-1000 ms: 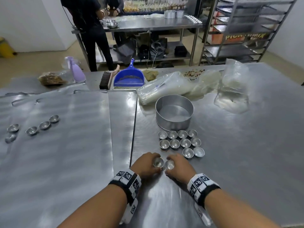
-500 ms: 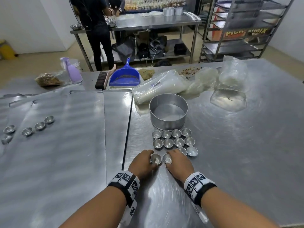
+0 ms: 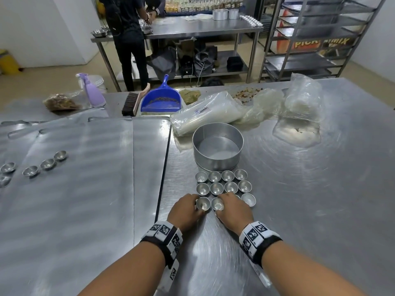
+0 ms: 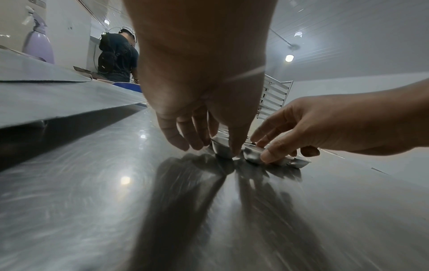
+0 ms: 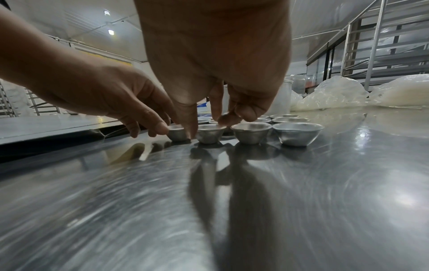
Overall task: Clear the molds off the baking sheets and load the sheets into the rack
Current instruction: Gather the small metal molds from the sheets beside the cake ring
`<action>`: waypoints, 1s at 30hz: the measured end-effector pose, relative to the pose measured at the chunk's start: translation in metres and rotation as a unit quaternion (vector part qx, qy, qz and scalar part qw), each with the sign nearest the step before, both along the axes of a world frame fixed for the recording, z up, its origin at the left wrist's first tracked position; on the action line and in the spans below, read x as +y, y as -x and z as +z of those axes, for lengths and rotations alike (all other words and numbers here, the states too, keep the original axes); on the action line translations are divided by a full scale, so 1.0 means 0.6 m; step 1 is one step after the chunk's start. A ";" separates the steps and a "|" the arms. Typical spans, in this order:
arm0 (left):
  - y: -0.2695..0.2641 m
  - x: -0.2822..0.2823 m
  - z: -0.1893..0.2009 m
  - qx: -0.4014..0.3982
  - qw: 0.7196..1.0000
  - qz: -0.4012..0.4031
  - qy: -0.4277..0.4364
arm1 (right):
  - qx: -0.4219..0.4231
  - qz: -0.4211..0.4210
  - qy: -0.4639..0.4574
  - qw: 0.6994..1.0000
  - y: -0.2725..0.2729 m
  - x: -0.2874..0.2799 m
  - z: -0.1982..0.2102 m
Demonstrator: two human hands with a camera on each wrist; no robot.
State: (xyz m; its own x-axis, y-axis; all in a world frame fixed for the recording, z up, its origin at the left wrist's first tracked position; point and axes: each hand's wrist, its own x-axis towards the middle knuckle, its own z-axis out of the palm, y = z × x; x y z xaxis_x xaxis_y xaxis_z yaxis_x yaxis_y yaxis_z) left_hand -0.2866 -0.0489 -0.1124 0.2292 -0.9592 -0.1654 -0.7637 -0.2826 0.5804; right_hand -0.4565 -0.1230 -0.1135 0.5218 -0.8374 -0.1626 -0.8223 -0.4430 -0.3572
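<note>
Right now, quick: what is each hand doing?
Left hand: fingers pinching a small metal mold standing on the table.
Right hand: fingers pinching the neighbouring mold, also on the table.

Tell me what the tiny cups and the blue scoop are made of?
The small cup molds look like thin bare metal, probably aluminium or steel: dull silver walls with shiny glints inside. The blue dustpan looks like moulded plastic: one even, solid colour with a soft sheen and a handle formed in the same piece. Neither can be told for certain from looks alone.
</note>
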 end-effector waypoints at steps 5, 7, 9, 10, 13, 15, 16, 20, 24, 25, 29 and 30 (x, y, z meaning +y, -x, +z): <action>0.001 -0.004 0.003 -0.001 1.000 -0.007 0.009 | -0.002 0.003 0.005 1.000 0.001 -0.008 -0.002; 0.001 -0.006 0.004 0.002 1.000 -0.010 0.013 | -0.007 0.002 0.002 1.000 0.000 -0.010 -0.002; 0.001 -0.008 0.001 0.001 1.000 -0.011 0.015 | -0.008 -0.001 -0.002 1.000 0.000 -0.013 -0.003; 0.000 -0.009 -0.001 -0.001 1.000 -0.011 0.015 | -0.008 -0.001 -0.004 1.000 0.000 -0.014 -0.003; 0.000 -0.010 -0.003 -0.006 1.000 -0.010 0.016 | -0.008 -0.001 -0.004 1.000 0.002 -0.015 -0.005; 0.002 -0.011 -0.004 -0.005 1.000 -0.006 0.015 | -0.009 0.001 -0.005 1.000 0.005 -0.016 -0.005; 0.002 -0.012 -0.006 -0.005 1.000 -0.005 0.015 | -0.011 0.000 -0.006 1.000 0.005 -0.016 -0.005; -0.003 -0.015 -0.013 -0.010 1.000 0.004 0.011 | -0.028 -0.007 0.000 1.000 0.003 -0.012 0.002; -0.015 -0.012 -0.008 -0.019 1.000 0.018 0.006 | -0.055 -0.022 0.004 0.998 -0.009 -0.014 0.020; -0.021 -0.010 -0.006 -0.021 1.000 0.020 0.010 | -0.061 -0.024 0.004 0.998 -0.015 -0.015 0.026; -0.058 0.011 0.017 -0.033 0.998 0.038 0.023 | -0.069 -0.001 0.025 0.997 -0.063 -0.013 0.049; -0.071 0.017 0.025 -0.037 0.998 0.044 0.028 | -0.073 0.006 0.023 0.997 -0.078 -0.012 0.054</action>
State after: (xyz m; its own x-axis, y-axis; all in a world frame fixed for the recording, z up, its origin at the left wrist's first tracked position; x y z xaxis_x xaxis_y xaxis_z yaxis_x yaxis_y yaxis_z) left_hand -0.2442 -0.0384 -0.0973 0.3217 -0.9424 -0.0912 -0.7792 -0.3182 0.5400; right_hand -0.4098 -0.1299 -0.0813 0.5465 -0.8362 -0.0453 -0.7580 -0.4710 -0.4511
